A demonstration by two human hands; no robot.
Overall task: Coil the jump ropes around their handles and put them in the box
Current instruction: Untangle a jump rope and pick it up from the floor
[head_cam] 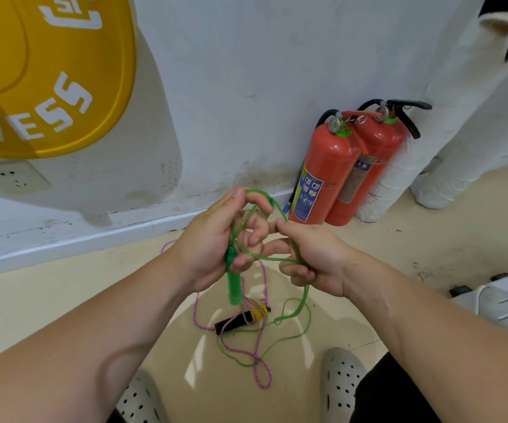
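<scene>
The left hand (207,242) holds the green handle (235,285). The right hand (316,257) pinches the green rope (303,303), close beside the left. Both are above the pink rope (257,358) on the floor (63,300).

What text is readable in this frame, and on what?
"NESS": yellow round sign on the wall, start of the word cut off.
"火器": rear fire extinguisher, partial label.
White logo atop the sign: cut off, unreadable.
Blue label on the front fire extinguisher: too small.

Beige floor (48,300), pink rope (257,363), black-yellow handle (240,320), green rope slack (289,337), two red extinguishers (325,172)
</scene>
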